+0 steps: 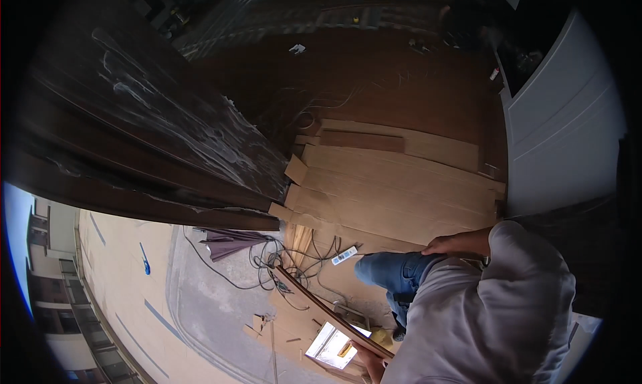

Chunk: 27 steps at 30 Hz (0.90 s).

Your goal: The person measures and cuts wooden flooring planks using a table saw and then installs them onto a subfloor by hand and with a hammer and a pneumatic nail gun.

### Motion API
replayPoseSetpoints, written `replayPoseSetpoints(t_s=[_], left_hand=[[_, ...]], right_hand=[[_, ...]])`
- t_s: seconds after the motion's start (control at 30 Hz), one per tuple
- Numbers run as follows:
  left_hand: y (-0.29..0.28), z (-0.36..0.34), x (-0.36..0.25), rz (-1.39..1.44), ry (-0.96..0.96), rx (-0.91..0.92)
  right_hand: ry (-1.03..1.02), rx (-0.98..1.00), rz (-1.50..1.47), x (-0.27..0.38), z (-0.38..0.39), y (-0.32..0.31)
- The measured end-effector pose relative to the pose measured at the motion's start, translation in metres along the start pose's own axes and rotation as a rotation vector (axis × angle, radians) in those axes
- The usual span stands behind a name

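A long narrow dark-brown wooden strip (314,298) slants across the lower middle, its near end at my left hand (369,362). My left fingers look closed around that end, though part of the grip is hidden. Beside them, a small yellow-orange object (344,349) shows against a bright white panel (326,344); its kind is unclear. My right hand (439,244) lies on my thigh over blue jeans (384,269), fingers stretched out and holding nothing.
A white power strip (344,255) and tangled dark cables (271,258) lie near my knee. Flattened cardboard (394,183) covers the floor ahead, with a brown board (361,141) on it. A dark door with torn film (194,143) stands left, a white panel (565,130) right.
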<state>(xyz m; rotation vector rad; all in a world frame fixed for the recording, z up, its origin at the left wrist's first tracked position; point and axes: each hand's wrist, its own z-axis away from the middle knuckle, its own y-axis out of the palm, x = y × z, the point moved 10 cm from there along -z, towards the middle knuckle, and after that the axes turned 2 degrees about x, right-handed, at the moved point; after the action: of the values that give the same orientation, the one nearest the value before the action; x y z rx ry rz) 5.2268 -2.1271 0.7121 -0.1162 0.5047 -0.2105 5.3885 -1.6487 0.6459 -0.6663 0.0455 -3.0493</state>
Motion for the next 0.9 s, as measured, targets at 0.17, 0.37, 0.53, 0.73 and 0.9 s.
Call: replayPoseSetpoints(t_s=[0.17, 0.37, 0.53, 0.73, 0.9], left_hand=[[0.100, 0.018, -0.045, -0.276, 0.009, 0.096], [0.202, -0.030, -0.061, -0.464, 0.000, 0.148], [0.349, -0.044, -0.124, -0.480, -0.029, 0.145], [0.502, -0.048, -0.214, -0.504, -0.066, 0.179], [0.555, -0.055, -0.276, -0.569, -0.123, 0.173]], right_hand=[[-0.011, -0.249, -0.055, -0.025, 0.036, -0.104], [-0.034, -0.452, 0.193, -0.074, 0.034, -0.210], [0.040, -0.418, -0.067, -0.128, 0.012, -0.303], [0.165, -0.585, -0.034, -0.172, 0.020, -0.522], [-0.042, -0.714, -0.282, -0.079, 0.021, -0.700]])
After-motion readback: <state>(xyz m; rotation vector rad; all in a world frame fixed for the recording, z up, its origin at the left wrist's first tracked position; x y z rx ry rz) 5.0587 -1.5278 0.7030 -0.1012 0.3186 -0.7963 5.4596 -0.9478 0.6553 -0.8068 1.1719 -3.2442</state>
